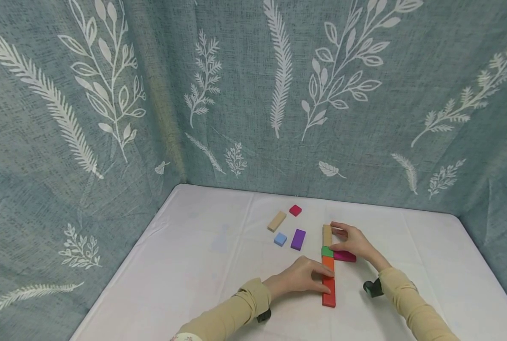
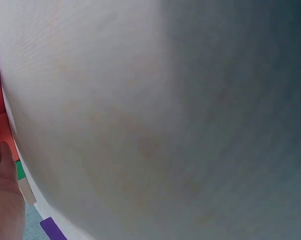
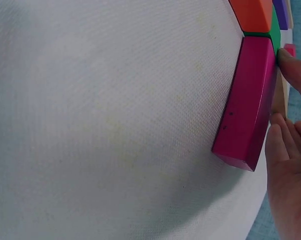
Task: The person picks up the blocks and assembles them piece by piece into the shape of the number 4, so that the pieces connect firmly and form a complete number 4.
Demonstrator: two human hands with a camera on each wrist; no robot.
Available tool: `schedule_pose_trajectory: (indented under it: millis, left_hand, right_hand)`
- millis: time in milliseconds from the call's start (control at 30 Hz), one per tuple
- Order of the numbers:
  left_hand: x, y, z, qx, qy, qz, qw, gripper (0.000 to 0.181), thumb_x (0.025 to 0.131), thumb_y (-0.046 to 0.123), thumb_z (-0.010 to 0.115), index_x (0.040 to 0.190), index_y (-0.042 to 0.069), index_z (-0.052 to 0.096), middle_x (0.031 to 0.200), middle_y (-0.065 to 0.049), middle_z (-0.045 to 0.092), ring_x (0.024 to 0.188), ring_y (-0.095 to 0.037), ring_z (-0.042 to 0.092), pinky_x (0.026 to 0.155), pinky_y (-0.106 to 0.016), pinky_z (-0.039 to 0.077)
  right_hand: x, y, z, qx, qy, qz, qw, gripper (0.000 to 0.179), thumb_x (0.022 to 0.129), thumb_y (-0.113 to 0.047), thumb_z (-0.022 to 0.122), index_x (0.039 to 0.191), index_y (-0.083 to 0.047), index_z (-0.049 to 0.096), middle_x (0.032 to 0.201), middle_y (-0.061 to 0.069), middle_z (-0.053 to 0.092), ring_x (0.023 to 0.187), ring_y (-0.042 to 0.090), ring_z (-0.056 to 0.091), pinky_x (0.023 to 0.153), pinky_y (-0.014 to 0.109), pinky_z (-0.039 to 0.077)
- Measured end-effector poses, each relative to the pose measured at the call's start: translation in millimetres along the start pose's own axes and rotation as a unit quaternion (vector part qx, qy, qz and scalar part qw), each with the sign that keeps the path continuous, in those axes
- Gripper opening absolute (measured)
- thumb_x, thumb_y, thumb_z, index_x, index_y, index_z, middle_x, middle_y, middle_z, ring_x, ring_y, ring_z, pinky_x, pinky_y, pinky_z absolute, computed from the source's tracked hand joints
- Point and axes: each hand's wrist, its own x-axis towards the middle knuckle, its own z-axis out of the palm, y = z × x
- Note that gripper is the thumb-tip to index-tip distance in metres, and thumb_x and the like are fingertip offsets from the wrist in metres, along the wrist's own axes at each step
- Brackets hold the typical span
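A straight row of blocks runs away from me: a red block (image 1: pixel 328 299), an orange block (image 1: pixel 328 262), a green block (image 1: pixel 327 251) and a natural wooden block (image 1: pixel 327 233) at the far end. A magenta block (image 3: pixel 244 95) juts right from the green one. My left hand (image 1: pixel 301 275) reaches in from the left, its extended fingers touching the row where orange meets red, thumb on the red block. With my right hand (image 1: pixel 352 240) I hold the wooden block, thumb near the green joint and fingers toward the far end.
Left of the row lie a purple block (image 1: pixel 298 239), a light blue block (image 1: pixel 280 239), another wooden block (image 1: pixel 276 221) and a small crimson block (image 1: pixel 295 210). A white cloth (image 1: pixel 194 265) covers the table. Patterned teal curtains (image 1: pixel 253 94) hang behind and at the sides.
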Motion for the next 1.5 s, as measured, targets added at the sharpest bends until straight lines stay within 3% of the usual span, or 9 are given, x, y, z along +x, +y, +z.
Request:
schedule_pose_trajectory:
  millis: [1100,1500]
  left_hand:
    - [0.6,0.5,1.0,0.004,-0.006,-0.017,0.9998,0.039,0.075,0.035,0.07,0.11,0.018,0.065,0.107,0.012,0.064,0.102,0.008,0.052,0.086,-0.007,0.038]
    - [0.0,0.0,0.4,0.012,-0.004,-0.01,0.9999,0.038,0.075,0.035,0.07,0.109,0.018,0.066,0.107,0.013,0.064,0.103,0.01,0.051,0.086,-0.006,0.037]
  right_hand:
    - [-2.4,-0.4,0.3,0.023,-0.019,0.011,0.9995,0.077,0.073,-0.02,0.074,0.134,0.004,0.034,0.132,0.026,0.041,0.119,0.036,0.044,0.091,0.041,0.043]
    - [-3.8,-1.9,1.0,0.025,-0.019,0.013,0.9994,0.078,0.074,-0.019,0.073,0.136,0.002,0.032,0.135,0.024,0.039,0.12,0.035,0.042,0.093,0.041,0.042]
